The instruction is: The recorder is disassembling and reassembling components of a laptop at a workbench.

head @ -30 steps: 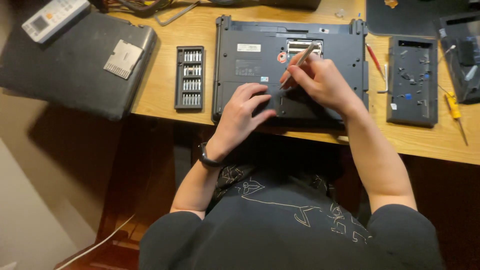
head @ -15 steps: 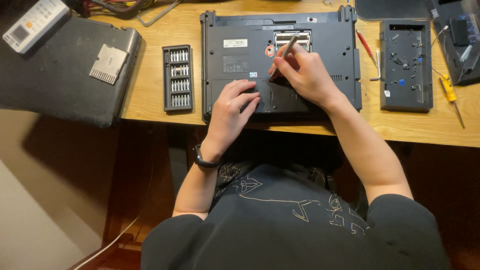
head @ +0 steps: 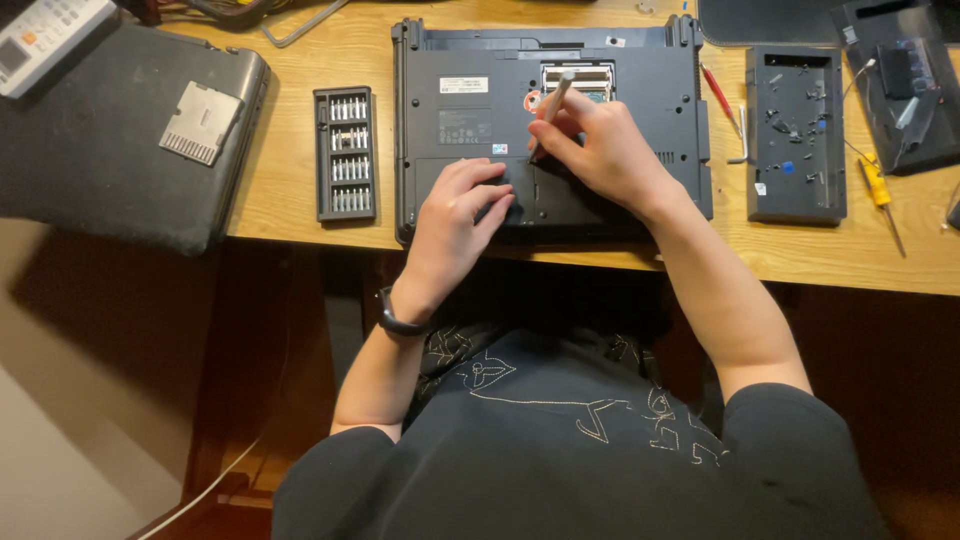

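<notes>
A dark laptop [head: 450, 70] lies upside down on the wooden desk, its memory bay open near the top. My right hand [head: 605, 150] grips a thin grey screwdriver [head: 553, 105] like a pen, tip down on the laptop's base near the middle. My left hand [head: 455, 215] rests flat on the laptop's lower cover, fingers together, pressing on the panel. A black band sits on my left wrist.
A black case of screwdriver bits [head: 343, 152] lies left of the laptop. A second closed dark laptop [head: 90, 150] with a grey cover plate [head: 200, 122] sits far left. A black tray with small parts [head: 795, 135], a red tool [head: 720, 90] and a yellow screwdriver [head: 880, 195] lie on the right.
The view has shifted, so the desk appears lower in frame. My right hand has tilted the screwdriver more upright; my left hand stays on the lower cover.
</notes>
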